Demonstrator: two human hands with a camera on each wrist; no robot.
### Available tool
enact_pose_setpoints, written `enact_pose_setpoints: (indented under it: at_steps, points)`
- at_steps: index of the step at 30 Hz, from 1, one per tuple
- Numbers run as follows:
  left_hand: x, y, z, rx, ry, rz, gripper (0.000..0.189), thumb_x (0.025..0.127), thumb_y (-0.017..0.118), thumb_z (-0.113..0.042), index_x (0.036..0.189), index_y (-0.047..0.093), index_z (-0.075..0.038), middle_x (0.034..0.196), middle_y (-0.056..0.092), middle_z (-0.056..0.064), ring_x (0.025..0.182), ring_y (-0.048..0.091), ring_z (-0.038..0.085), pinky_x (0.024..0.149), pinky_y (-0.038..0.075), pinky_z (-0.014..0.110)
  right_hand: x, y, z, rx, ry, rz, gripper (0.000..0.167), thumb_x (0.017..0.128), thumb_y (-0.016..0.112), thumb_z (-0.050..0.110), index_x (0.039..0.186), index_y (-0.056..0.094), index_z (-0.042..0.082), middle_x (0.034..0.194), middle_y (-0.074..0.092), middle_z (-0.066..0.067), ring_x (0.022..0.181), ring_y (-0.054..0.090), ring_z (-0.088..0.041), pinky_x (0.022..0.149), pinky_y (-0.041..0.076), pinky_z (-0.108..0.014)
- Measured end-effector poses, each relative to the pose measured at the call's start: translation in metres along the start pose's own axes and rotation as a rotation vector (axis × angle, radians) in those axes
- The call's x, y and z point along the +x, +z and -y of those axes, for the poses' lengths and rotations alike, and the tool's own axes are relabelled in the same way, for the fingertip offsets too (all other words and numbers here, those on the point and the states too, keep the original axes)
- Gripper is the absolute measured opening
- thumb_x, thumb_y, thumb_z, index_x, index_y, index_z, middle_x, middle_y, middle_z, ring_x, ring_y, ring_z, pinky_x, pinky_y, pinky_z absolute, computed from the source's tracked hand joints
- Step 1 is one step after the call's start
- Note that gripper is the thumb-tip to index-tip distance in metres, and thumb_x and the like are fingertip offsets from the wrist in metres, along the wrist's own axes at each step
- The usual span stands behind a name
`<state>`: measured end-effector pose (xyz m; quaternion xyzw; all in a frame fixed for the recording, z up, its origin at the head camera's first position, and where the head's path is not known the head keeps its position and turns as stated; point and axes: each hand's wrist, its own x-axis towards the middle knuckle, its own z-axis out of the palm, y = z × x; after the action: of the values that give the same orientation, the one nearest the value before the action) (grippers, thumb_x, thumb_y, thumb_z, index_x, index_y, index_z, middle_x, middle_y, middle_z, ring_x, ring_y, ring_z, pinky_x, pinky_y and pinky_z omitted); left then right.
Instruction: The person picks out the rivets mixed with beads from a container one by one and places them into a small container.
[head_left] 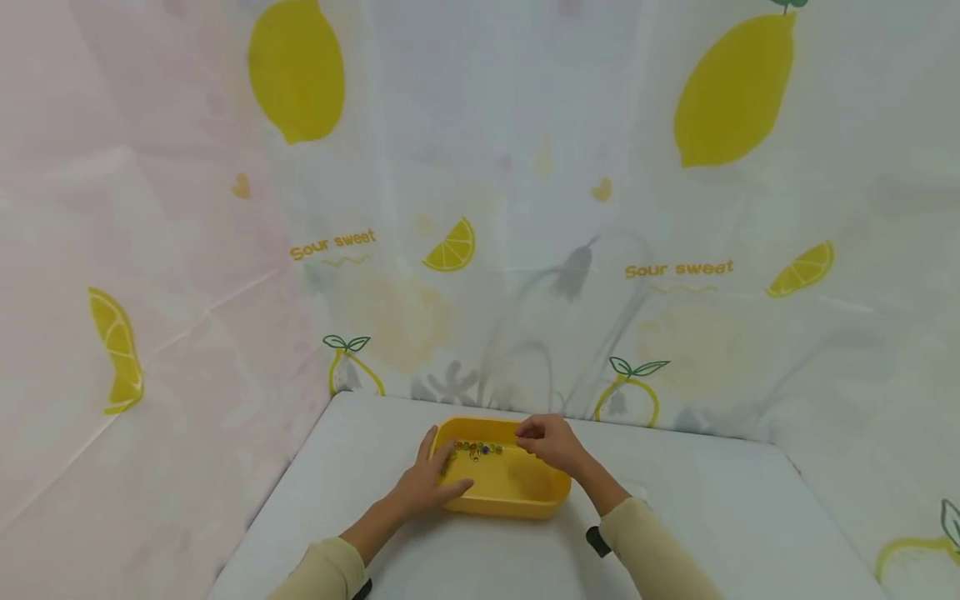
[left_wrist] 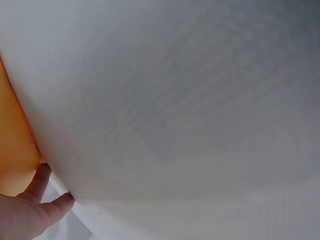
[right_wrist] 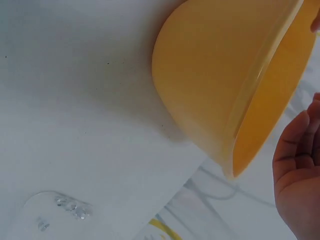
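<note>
A yellow rectangular tub (head_left: 510, 507) sits on the white table. Small round glass marbles or beads (head_left: 480, 448), green, amber and blue, lie in a row along its far wall and near the left corner, some covered by fingers. My left hand (head_left: 426, 483) lies over the tub's left side, fingers spread and straight, thumb extended inside the rim. Above the tub's right side is my right hand (head_left: 551, 442), its fingers curled toward the thumb. No object shows at its fingertips; I cannot tell whether something tiny is pinched there.
On the table to the right of the tub lies a clear, see-through dish (right_wrist: 37, 200) with several clear pieces (right_wrist: 72, 206) in it. A lemon-print curtain (head_left: 510, 208) stands behind the table and along its sides.
</note>
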<state>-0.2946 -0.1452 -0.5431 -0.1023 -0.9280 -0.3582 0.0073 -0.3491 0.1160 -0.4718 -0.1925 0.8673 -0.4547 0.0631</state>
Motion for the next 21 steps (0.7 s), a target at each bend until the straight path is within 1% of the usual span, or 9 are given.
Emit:
enact_pose_setpoints:
  at_steps: [7,10,12,15,18,21]
  points:
    - [0.003,0.000,-0.001,0.002,-0.005,-0.008,0.086,0.084,0.069,-0.058,0.151,0.039,-0.014,0.164,0.007,0.019,0.111,0.058,0.036,0.087,0.050,0.055,-0.003,-0.012,-0.005,-0.060,0.011,0.006,0.017,0.091,0.069,0.007,0.103,0.071,-0.004,0.087,0.072,-0.008,0.068,0.058,-0.012,0.060,0.052,-0.026]
    - [0.003,0.000,-0.002,0.005,-0.013,-0.009,0.086,0.084,0.069,-0.057,0.152,0.039,-0.014,0.165,0.007,0.018,0.112,0.057,0.035,0.088,0.050,0.055,-0.005,-0.016,-0.008,-0.067,0.012,0.007,0.017,0.090,0.069,0.007,0.102,0.071,-0.005,0.088,0.072,-0.012,0.068,0.059,-0.012,0.061,0.052,-0.025]
    - [0.002,-0.001,-0.003,0.002,-0.009,-0.012,0.085,0.084,0.070,-0.055,0.151,0.040,-0.013,0.164,0.008,0.020,0.112,0.057,0.037,0.088,0.051,0.055,-0.007,-0.018,-0.011,-0.072,0.015,0.015,0.016,0.090,0.069,0.007,0.101,0.071,-0.004,0.089,0.072,-0.017,0.068,0.060,-0.013,0.060,0.052,-0.025]
    - [0.000,-0.002,-0.005,-0.003,-0.008,-0.005,0.085,0.084,0.070,-0.053,0.151,0.040,-0.011,0.164,0.008,0.021,0.114,0.057,0.039,0.088,0.050,0.056,-0.012,-0.022,-0.014,-0.074,0.023,0.023,0.013,0.090,0.069,0.007,0.099,0.071,-0.003,0.092,0.072,-0.022,0.070,0.063,-0.018,0.059,0.052,-0.025]
    - [-0.002,-0.004,-0.008,0.000,0.003,-0.002,0.084,0.085,0.071,-0.052,0.150,0.040,-0.010,0.163,0.009,0.022,0.114,0.057,0.041,0.087,0.051,0.057,-0.015,-0.026,-0.017,-0.069,0.034,0.011,0.012,0.090,0.069,0.007,0.098,0.072,-0.002,0.093,0.072,-0.023,0.072,0.065,-0.024,0.057,0.051,-0.026]
    - [-0.003,-0.005,-0.010,0.009,0.005,-0.005,0.083,0.085,0.070,-0.051,0.150,0.040,-0.009,0.163,0.010,0.023,0.114,0.057,0.042,0.088,0.051,0.057,-0.017,-0.030,-0.019,-0.054,0.052,-0.023,0.014,0.090,0.070,0.008,0.100,0.071,-0.002,0.092,0.073,-0.021,0.071,0.066,-0.022,0.057,0.051,-0.026]
